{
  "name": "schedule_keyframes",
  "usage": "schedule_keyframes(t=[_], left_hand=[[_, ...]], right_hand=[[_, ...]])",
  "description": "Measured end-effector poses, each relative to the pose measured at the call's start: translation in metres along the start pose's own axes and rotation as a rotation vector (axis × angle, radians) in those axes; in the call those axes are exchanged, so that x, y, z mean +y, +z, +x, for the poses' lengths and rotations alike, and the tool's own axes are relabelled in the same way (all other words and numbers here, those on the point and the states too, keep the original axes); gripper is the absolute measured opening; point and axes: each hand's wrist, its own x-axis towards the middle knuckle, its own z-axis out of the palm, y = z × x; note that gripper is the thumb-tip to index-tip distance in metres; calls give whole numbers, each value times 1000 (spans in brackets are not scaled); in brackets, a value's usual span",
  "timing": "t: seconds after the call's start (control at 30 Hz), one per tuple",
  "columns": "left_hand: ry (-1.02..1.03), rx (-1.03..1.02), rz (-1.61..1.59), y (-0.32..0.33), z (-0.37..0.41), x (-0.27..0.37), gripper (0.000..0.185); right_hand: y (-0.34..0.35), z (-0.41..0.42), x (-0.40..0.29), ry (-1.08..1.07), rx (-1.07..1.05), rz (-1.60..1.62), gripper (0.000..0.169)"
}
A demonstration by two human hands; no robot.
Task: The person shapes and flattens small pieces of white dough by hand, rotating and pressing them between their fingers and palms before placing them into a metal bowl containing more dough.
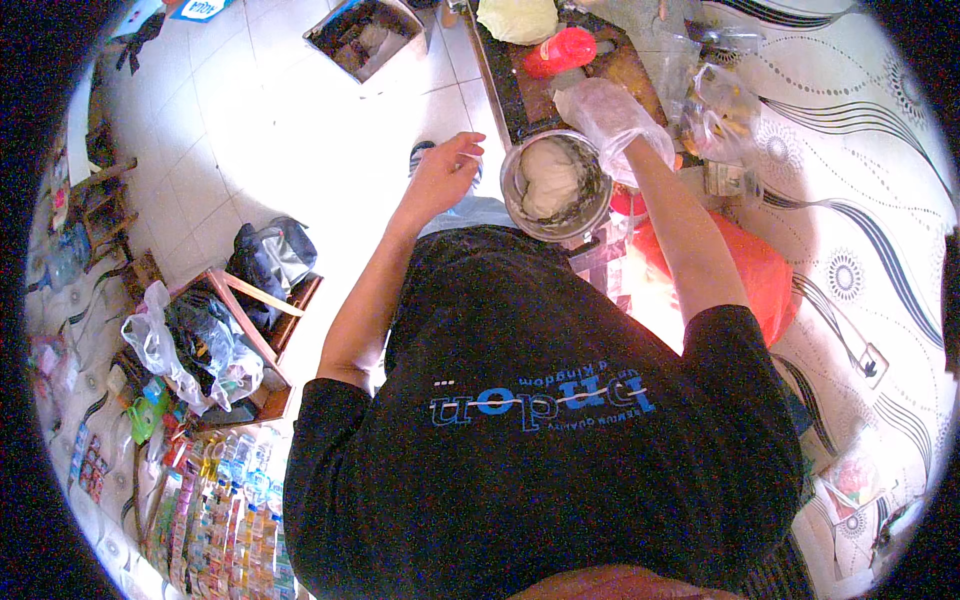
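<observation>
My left hand is bare and holds nothing, its fingers loosely bent and a little apart. It hovers left of a round metal bowl and does not touch it. A pale mass of dough fills much of the bowl, with smeared residue along the wall. My right hand, wrapped in a loose clear plastic glove or bag, is just beyond the bowl's right rim. The plastic blurs its fingers, so I cannot make out whether they grip anything. A red plastic container lies just past the gloved hand.
A pale green cabbage lies at the far end of a dark low table. Clear plastic bags and a red plastic bag are on the right. An open carton, wooden crate and several bottles stand on the left.
</observation>
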Motion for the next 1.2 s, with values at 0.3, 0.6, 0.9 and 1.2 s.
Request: schedule_keyframes(t=[0.3, 0.6, 0.9, 1.2], left_hand=[[63, 27, 63, 1, -1, -12, 42], [42, 20, 43, 2, -5, -8, 44], [34, 43, 25, 1, -10, -18, 43], [23, 46, 27, 3, -12, -16, 40]], right_hand=[[-33, -6, -13, -42, 12, 18, 17], [-8, -1, -23, -37, 130, 134, 16], [-15, -6, -19, -115, 225, 21, 19], [-20, -10, -20, -153, 251, 7, 22]])
